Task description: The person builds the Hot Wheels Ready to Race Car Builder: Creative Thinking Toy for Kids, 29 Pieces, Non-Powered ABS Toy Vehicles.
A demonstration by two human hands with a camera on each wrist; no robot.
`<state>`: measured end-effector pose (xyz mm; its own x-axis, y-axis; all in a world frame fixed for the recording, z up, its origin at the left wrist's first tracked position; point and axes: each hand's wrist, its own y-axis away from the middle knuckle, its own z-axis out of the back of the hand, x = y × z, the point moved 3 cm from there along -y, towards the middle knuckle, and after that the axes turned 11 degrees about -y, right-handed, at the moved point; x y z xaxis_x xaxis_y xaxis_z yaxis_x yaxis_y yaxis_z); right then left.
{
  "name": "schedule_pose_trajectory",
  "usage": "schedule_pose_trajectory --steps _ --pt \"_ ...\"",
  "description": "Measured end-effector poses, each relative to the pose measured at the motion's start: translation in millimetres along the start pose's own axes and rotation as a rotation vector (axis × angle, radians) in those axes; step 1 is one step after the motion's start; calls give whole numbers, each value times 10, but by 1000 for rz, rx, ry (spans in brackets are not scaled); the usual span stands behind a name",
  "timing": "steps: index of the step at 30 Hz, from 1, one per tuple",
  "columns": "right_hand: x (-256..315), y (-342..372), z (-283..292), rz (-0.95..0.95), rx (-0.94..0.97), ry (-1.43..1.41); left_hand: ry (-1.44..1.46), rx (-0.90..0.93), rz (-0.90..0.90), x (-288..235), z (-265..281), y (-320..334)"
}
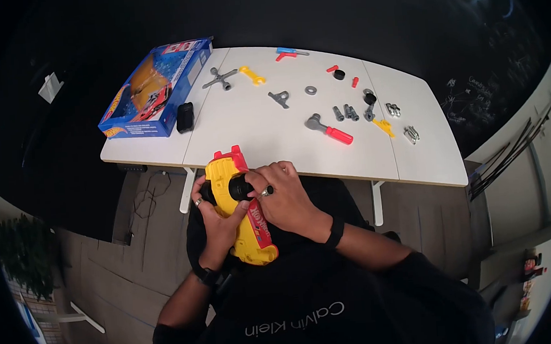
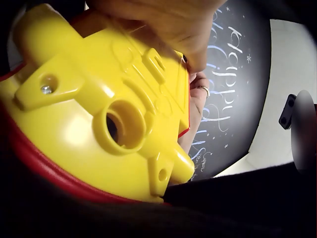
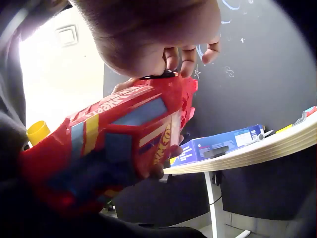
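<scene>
A red toy car [image 3: 124, 129] with a yellow underside [image 1: 247, 240] is held over the lap, its underside facing up in the head view. My left hand [image 1: 219, 229] grips the car's body around its middle, near a black wheel [image 1: 207, 192] on the left side. My right hand [image 1: 284, 196] has its fingers on another black wheel [image 1: 240, 187] on the car's right side. In the left wrist view, the yellow underside [image 2: 74, 134] shows a round open socket and a small screw in one hole. The right fingertips are partly hidden.
On the white table [image 1: 254, 129] lie a blue box [image 1: 151, 91], a black case [image 1: 185, 117], a grey cross wrench [image 1: 221, 78], a yellow wrench [image 1: 252, 75], a red-handled tool [image 1: 338, 135], a grey ring [image 1: 310, 90], a black wheel [image 1: 339, 75] and several small grey and silver parts.
</scene>
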<state>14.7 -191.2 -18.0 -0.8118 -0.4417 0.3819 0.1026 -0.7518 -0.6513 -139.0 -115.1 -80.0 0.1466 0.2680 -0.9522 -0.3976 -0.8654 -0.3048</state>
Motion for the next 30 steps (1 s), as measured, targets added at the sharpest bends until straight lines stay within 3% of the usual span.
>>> schedule_pose_trajectory --steps 7,9,13,16,21,23,25,27,29,30 --pt "31 33 -47 -77 29 -13 -241 -98 -121 176 73 50" --pt "47 15 17 -62 61 -4 -89 -62 -74 96 6 60" --pt "70 57 -13 -58 34 37 -227 -96 -113 44 29 103" --pt "74 53 31 -60 11 21 -172 -83 -125 49 1 67" --pt "99 -88 161 -27 93 -18 122 2 9 288 53 -7" --pt "67 -139 344 24 14 26 154 2 12 240 55 -20" --pt "-163 -129 600 -57 -32 10 286 46 52 246 97 -35" --pt "-648 -34 809 -296 6 54 281 46 11 334 168 -45" --pt "-1076 239 1060 -433 107 334 521 60 182 615 246 -91" --pt "-1300 437 1182 -609 271 389 614 199 285 302 166 -94"
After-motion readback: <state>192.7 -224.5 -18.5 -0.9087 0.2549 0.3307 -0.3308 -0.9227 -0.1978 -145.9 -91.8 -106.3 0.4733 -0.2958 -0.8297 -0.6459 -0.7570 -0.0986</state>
